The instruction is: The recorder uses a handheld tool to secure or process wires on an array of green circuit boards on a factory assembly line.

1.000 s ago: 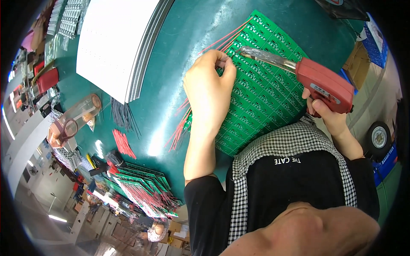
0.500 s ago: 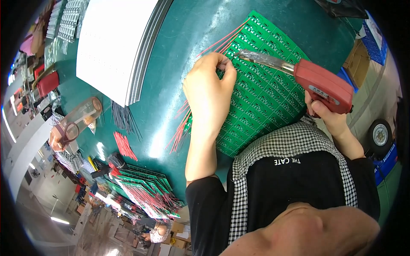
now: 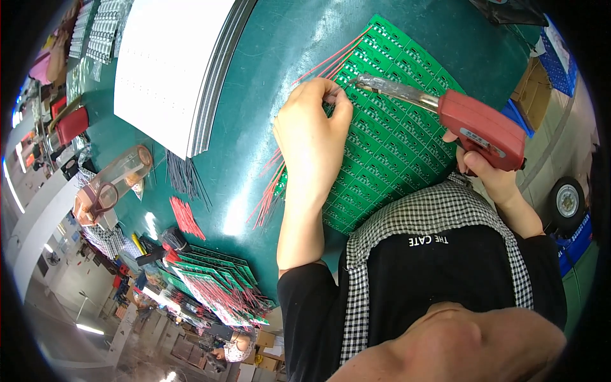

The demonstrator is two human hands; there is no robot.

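A red soldering gun (image 3: 487, 124) is gripped in my right hand (image 3: 490, 172). Its wrapped barrel reaches left, and the tip is at the upper left part of a green circuit board panel (image 3: 407, 137). My left hand (image 3: 312, 130) is closed in a pinch at the panel's left edge, close to that tip, on what looks like a thin dark wire, mostly hidden by the fingers. Red wires (image 3: 328, 63) stick out from the panel's upper left edge. More red wires (image 3: 270, 194) show below and beside my left wrist.
Left of my hands stands a stack of white sheets (image 3: 168, 70). Near it lie dark wires (image 3: 184, 178), red wires (image 3: 184, 218) and a clear plastic jar (image 3: 124, 178). Wired circuit boards (image 3: 216, 286) are stacked at lower left. A cardboard box (image 3: 531, 95) is at right.
Almost nothing differs. The soldering gun's body and my right fingers have shifted very slightly, while its tip and my left hand stay at the same spot.
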